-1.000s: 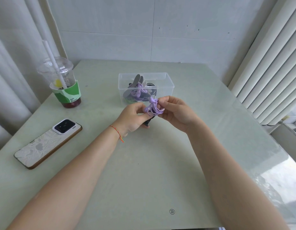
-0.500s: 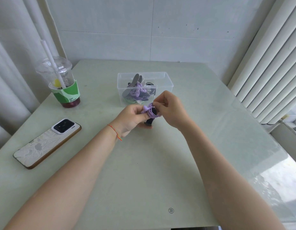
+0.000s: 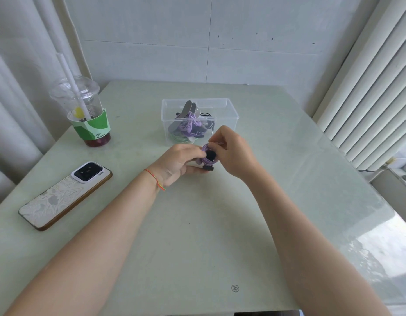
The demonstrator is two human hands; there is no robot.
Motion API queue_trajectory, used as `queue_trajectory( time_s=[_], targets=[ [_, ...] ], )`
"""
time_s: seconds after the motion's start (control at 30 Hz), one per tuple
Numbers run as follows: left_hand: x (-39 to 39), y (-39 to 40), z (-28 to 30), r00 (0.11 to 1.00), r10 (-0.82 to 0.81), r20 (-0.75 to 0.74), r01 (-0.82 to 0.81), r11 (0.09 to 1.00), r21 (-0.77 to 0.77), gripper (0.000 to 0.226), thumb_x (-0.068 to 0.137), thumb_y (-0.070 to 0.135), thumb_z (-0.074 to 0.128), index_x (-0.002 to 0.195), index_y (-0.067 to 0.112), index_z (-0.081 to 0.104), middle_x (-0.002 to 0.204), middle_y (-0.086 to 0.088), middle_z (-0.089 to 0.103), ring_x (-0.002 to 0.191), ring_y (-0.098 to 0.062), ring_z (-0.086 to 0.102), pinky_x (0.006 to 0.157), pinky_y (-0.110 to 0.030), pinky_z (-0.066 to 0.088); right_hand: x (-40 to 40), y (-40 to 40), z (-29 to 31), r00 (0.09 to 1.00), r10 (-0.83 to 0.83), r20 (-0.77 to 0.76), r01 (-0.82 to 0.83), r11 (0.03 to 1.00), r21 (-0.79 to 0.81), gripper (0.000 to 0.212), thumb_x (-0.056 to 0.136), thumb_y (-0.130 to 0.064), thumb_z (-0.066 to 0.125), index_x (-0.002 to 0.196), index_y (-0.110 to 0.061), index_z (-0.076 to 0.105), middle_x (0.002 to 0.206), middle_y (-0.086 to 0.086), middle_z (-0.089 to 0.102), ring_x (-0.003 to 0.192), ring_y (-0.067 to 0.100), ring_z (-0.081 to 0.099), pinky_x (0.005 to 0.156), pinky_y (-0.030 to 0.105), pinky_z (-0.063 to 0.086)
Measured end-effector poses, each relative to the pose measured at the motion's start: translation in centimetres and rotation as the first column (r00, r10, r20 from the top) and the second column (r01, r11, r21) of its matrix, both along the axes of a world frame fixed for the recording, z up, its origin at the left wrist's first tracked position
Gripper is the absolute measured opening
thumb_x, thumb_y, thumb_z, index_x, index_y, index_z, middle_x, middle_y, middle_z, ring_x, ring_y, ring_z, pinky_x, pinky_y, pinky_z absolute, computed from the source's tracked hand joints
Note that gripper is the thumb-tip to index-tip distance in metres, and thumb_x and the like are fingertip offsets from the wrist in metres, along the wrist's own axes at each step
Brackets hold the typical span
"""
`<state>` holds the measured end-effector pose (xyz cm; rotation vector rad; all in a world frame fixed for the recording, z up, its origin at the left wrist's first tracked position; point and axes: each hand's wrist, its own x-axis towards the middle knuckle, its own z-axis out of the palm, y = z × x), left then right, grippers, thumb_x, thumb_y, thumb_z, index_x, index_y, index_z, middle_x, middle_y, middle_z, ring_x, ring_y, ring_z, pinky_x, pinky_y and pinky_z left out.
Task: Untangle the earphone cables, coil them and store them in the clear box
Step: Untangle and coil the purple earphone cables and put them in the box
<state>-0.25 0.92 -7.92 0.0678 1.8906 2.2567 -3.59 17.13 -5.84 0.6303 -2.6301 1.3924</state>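
Note:
A coiled purple earphone cable point(image 3: 206, 156) with a black strap around it sits between my two hands, just in front of the clear box point(image 3: 231, 110). My left hand point(image 3: 177, 163) grips the coil from the left, its thumb on top. My right hand point(image 3: 233, 151) pinches the coil and strap from the right and above. The strap's black end pokes out below the coil. Inside the box lie other coiled cables, purple, green and black, with grey straps.
A plastic cup point(image 3: 83, 110) with a straw and green sleeve stands at the back left. A phone point(image 3: 65, 195) lies face down on the left. The pale green table point(image 3: 208, 236) ends near the bottom of the view; a radiator is on the right.
The loose purple loops have been drawn into a tight coil with the black strap closed around it. Both hands have sunk slightly toward the table.

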Motion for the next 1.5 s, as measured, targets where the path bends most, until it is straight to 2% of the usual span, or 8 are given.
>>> queue_trajectory(
  time_s=[0.13,0.3,0.43,0.6,0.97,1.13,1.33,1.5],
  targets=[
    [0.3,0.3,-0.3,0.997,-0.020,-0.072,0.010,0.990,-0.142,0.024,0.080,0.001,0.073,0.103,0.005,0.069,0.089,-0.006,0.069,0.081,-0.018,0.065,0.078,-0.032,0.055,0.0,0.0,0.1,0.999,0.027,0.045,-0.025,0.999,-0.045,0.004,0.090,-0.006,0.058,0.089,-0.010,0.057,0.082,-0.002,0.065,0.069,0.008,0.060,0.060,0.012,0.042],
    [0.0,-0.1,-0.5,0.998,-0.032,-0.047,0.025,0.991,-0.131,0.062,0.075,-0.005,0.074,0.132,0.001,0.051,0.100,-0.014,0.065,0.086,-0.019,0.065,0.080,-0.035,0.057,-0.1,0.1,0.1,0.998,0.039,0.047,-0.037,0.998,-0.043,0.009,0.088,-0.007,0.061,0.085,-0.014,0.057,0.082,0.000,0.066,0.077,0.020,0.063,0.073,0.033,0.052],
    [0.7,-0.1,0.4,0.977,-0.170,-0.130,0.139,0.966,-0.216,0.031,0.076,-0.006,0.067,0.106,-0.008,0.061,0.091,-0.010,0.057,0.084,-0.018,0.054,0.071,-0.027,0.052,0.1,-0.1,0.2,0.992,0.074,0.099,-0.072,0.997,-0.028,0.003,0.088,-0.007,0.061,0.088,-0.010,0.059,0.086,0.000,0.066,0.082,0.022,0.065,0.078,0.037,0.053],
    [0.8,-0.3,0.6,0.972,-0.190,-0.135,0.149,0.952,-0.268,0.027,0.075,-0.006,0.067,0.100,-0.010,0.060,0.088,-0.008,0.057,0.082,-0.016,0.054,0.072,-0.029,0.052,0.4,0.0,0.5,0.991,0.091,0.093,-0.088,0.995,-0.040,0.003,0.087,-0.006,0.062,0.089,-0.005,0.060,0.090,0.002,0.068,0.090,0.017,0.064,0.078,0.028,0.050],
    [0.7,0.4,0.4,0.985,-0.101,-0.139,0.068,0.972,-0.223,0.021,0.078,-0.015,0.066,0.089,0.003,0.069,0.082,-0.005,0.064,0.076,-0.017,0.058,0.067,-0.024,0.051,0.3,-0.2,0.3,0.998,0.022,0.052,-0.021,1.000,-0.012,0.005,0.087,-0.009,0.064,0.091,-0.008,0.062,0.083,-0.002,0.064,0.079,0.021,0.063,0.073,0.033,0.052],
    [0.6,0.1,0.1,0.990,-0.083,-0.113,0.057,0.976,-0.212,0.021,0.070,0.000,0.074,0.090,0.007,0.070,0.088,-0.008,0.065,0.082,-0.017,0.060,0.073,-0.026,0.051,0.5,-0.3,0.5,0.999,0.013,0.039,-0.011,0.999,-0.046,0.004,0.086,-0.008,0.065,0.087,-0.011,0.062,0.079,-0.006,0.063,0.076,0.018,0.062,0.071,0.029,0.051],
    [0.5,0.2,0.2,0.997,-0.025,-0.074,0.011,0.982,-0.188,0.035,0.065,0.009,0.077,0.099,0.009,0.070,0.093,-0.005,0.072,0.090,-0.016,0.066,0.082,-0.024,0.051,0.7,-0.3,0.8,0.999,0.005,-0.042,-0.005,1.000,-0.002,0.003,0.087,-0.009,0.064,0.089,-0.011,0.063,0.082,-0.009,0.063,0.082,0.011,0.059,0.066,0.007,0.042],
    [0.8,0.3,0.6,0.998,0.007,-0.061,-0.017,0.985,-0.171,0.030,0.072,-0.003,0.077,0.100,0.004,0.069,0.092,-0.010,0.069,0.085,-0.019,0.066,0.072,-0.025,0.055,0.8,-0.3,0.9,0.998,0.009,-0.065,-0.008,1.000,0.014,0.006,0.088,-0.007,0.062,0.087,-0.013,0.061,0.078,-0.008,0.062,0.078,0.012,0.059,0.063,0.007,0.042]
  ],
)
